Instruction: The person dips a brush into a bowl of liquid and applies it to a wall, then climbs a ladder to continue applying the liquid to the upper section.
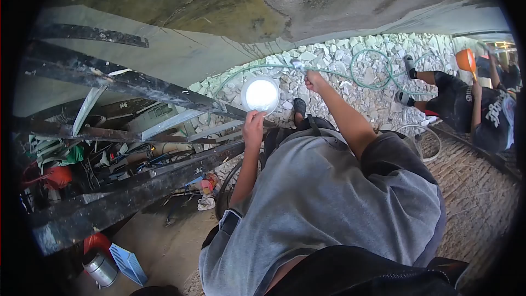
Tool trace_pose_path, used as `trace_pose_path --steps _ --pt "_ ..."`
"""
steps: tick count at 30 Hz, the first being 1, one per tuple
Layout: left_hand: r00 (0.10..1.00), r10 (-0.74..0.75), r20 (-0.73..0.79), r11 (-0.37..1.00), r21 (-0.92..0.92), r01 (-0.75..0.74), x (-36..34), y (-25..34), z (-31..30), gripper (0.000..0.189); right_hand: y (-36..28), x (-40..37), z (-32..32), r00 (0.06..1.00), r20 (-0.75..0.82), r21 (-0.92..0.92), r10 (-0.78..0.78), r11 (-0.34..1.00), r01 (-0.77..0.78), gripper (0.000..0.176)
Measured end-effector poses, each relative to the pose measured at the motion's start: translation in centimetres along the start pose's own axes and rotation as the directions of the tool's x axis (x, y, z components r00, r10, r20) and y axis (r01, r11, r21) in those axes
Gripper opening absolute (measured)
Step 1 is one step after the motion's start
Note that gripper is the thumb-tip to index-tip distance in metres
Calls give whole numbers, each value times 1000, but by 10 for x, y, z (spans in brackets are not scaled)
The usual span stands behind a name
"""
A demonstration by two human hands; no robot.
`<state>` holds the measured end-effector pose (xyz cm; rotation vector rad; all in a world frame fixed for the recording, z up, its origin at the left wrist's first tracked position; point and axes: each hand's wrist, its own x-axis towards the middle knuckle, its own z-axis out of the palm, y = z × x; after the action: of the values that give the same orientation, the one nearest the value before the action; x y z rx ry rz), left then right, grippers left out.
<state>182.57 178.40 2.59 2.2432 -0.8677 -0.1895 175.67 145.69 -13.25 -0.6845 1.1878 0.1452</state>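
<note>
My left hand [253, 127] grips the near rim of a round white container [262, 96], whose inside is too bright to make out. Out in front, my right hand [313, 80] is closed in a fist. Just past its fingers is a small pale, shiny object [297, 64]; its kind is too blurred to tell, and the part within the fist is hidden. A green hose [334, 71] runs over the white stones behind that hand.
Broken white stones [334, 52] lie along the stained wall [208, 5]. Dark metal beams [164, 90] stand at left, over clutter. At right, another person [482, 104] holds an orange dipper [466, 60]. A wheel rim [424, 142] and a metal pot [101, 270] rest on the ground.
</note>
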Motion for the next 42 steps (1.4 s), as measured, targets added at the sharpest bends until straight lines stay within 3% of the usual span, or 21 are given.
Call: trace_pose_path --steps 1,5,7,8,11,13,16,18,22,28,31,33,35,36,37,39,41,42 --pt "1000 -2 10 1000 2 2 3 -1 -1 20 -5 7 9 1000 -3 6 8 1000 -8 24" --pt "999 39 -32 999 30 -38 12 -9 -3 19 -41 15 52 936 -201 -269 -289 935 231 35" --pt "998 35 -51 999 24 -34 14 -7 -6 19 -50 39 68 820 -269 -367 -505 841 398 37" --pt "998 27 -49 999 27 -26 15 -7 -6 19 -53 58 72 754 -234 -462 -613 753 469 37" --pt "998 28 -47 999 19 -27 14 -9 -6 20 -68 5 99 680 -194 -587 -707 639 497 37" --pt "998 8 -55 1000 29 -6 13 -11 -4 21 -57 -34 105 501 4 -564 -866 411 716 36" --pt "998 16 -68 1000 11 -15 14 -13 0 21 -40 -122 105 492 132 -452 -861 389 803 29" --pt "998 6 -66 1000 -1 -6 12 -11 3 20 -30 -141 96 418 256 -390 -872 302 870 22" --pt "999 -2 -43 1000 1 2 14 -11 5 20 -34 -154 95 468 178 -364 -866 383 849 20" --pt "999 -1 -48 1000 13 2 12 -13 1 21 -83 -162 118 234 191 -350 -953 156 924 23" --pt "998 -1 -57 1000 19 2 7 -12 -2 22 -106 -168 141 254 298 -396 -920 123 910 23" --pt "998 1 -57 1000 18 0 4 -11 -2 22 -113 -161 160 201 320 -384 -926 67 921 24" --pt "998 -21 -58 999 29 22 -1 -10 -2 21 -116 -141 174 225 371 -510 -901 5 860 28" --pt "998 -20 -65 999 32 22 -3 -9 -3 21 -111 -115 175 292 361 -602 -885 18 799 35" --pt "998 -47 -50 999 23 48 -6 -7 -3 20 -100 -94 172 286 366 -598 -886 11 802 35" --pt "997 -64 -50 998 18 65 -9 -7 -4 20 -80 -54 158 529 316 -838 -788 31 546 36" --pt "997 -42 -71 999 -5 42 -13 -10 -1 19 -55 -18 136 623 346 -905 -701 -74 420 42" --pt "996 -68 -56 998 1 69 -15 -8 -2 19 -50 -20 129 620 357 -901 -698 -83 425 42"
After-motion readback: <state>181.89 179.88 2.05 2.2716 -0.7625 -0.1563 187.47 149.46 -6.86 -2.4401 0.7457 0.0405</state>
